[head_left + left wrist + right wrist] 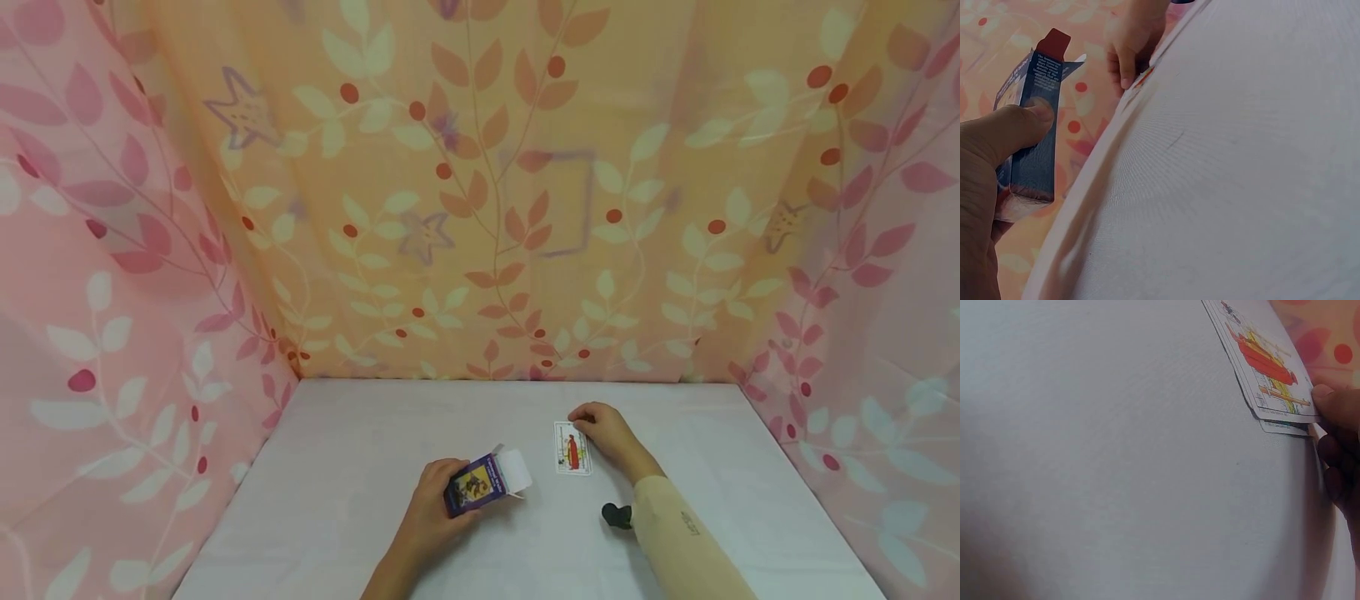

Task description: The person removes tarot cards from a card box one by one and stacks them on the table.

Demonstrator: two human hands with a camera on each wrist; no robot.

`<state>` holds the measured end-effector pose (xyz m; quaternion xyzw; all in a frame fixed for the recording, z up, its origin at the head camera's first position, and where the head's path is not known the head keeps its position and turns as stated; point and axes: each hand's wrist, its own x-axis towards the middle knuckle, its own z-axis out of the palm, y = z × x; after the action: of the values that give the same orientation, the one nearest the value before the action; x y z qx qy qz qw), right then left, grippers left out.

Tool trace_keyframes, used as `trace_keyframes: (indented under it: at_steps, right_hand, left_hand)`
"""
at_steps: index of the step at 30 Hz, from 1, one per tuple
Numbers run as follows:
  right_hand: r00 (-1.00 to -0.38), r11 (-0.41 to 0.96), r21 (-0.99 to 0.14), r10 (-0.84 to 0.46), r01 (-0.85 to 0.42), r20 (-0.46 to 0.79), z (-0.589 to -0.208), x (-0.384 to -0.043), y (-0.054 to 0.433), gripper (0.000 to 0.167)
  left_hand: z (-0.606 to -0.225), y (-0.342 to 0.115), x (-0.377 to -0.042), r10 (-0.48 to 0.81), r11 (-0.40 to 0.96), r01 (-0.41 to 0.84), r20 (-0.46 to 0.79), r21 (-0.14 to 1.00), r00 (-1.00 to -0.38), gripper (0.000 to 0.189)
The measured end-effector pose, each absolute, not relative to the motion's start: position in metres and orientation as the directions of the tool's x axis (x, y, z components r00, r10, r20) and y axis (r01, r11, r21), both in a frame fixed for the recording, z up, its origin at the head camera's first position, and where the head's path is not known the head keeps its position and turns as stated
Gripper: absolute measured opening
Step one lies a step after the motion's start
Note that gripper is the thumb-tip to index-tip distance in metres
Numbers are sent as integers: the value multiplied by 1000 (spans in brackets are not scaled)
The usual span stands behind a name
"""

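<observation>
My left hand grips a small dark blue card box with a yellow picture on its front. The box is tilted, and its white-lined end flap stands open toward the right. In the left wrist view the thumb presses the printed side of the box. Farther right, my right hand pinches the top right corner of an illustrated card with a red figure on it. The right wrist view shows this card lying over at least one other, slightly offset, with the thumb on its edge.
A white-covered table lies under both hands. Patterned fabric with leaves and red dots rises behind it and along both sides. A small dark object sits against the right sleeve, just below the card.
</observation>
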<state>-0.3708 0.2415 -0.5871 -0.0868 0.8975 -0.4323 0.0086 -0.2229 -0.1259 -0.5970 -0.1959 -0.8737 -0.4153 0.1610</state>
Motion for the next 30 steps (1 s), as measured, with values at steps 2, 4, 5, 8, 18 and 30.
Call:
trace_keyframes:
  at_steps: [2, 4, 5, 8, 18, 30]
  right_hand:
    - [-985, 617, -773, -161, -145, 57, -587, -371, 242, 12]
    - [-985, 620, -772, -163, -142, 51, -587, -372, 243, 11]
    - [-986, 618, -775, -161, -133, 40, -587, -371, 243, 11]
    - [-985, 635, -761, -171, -133, 30, -587, -371, 243, 10]
    - [-982, 672, -722, -184, -164, 52, -588, -373, 244, 9]
    - [-981, 685, -708, -180, -174, 67, -589, -373, 244, 9]
  left_hand:
    - [-597, -126, -223, 208, 581, 475, 444, 660, -872, 79]
    - [-597, -126, -222, 204, 584, 473, 444, 660, -872, 79]
    - [-597, -126, -222, 202, 585, 473, 446, 659, -872, 79]
    - [-597, -126, -221, 201, 585, 476, 451, 656, -870, 79]
    - [-599, -125, -223, 219, 602, 503, 477, 621, -851, 80]
    - [-598, -126, -223, 218, 569, 510, 480, 645, -850, 81]
